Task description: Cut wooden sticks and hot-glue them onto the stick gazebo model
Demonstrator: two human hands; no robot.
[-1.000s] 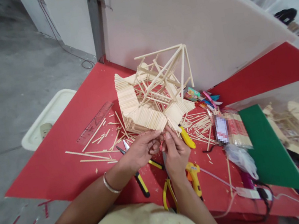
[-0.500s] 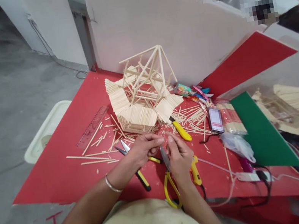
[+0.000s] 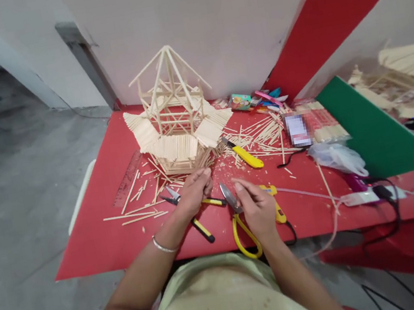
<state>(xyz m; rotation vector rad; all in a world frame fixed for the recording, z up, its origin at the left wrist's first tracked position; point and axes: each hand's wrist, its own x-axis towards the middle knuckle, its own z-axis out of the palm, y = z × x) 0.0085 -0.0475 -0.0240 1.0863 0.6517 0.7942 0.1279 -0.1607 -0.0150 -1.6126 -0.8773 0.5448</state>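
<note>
Between your left hand (image 3: 197, 186) and right hand (image 3: 258, 207), at centre, a narrow gap remains, partly filled by the scissors (image 3: 234, 207). Straight ahead, the stick model (image 3: 177, 147) and, behind it, the pale wall (image 3: 208, 26) bar your way. A yellow cutter (image 3: 249, 156) lies obliquely beyond your right hand; the glue gun (image 3: 279, 212) flanks it. Your widest open stretch of red table (image 3: 89, 240) is at lower left, short of the pliers (image 3: 204, 230).
</note>
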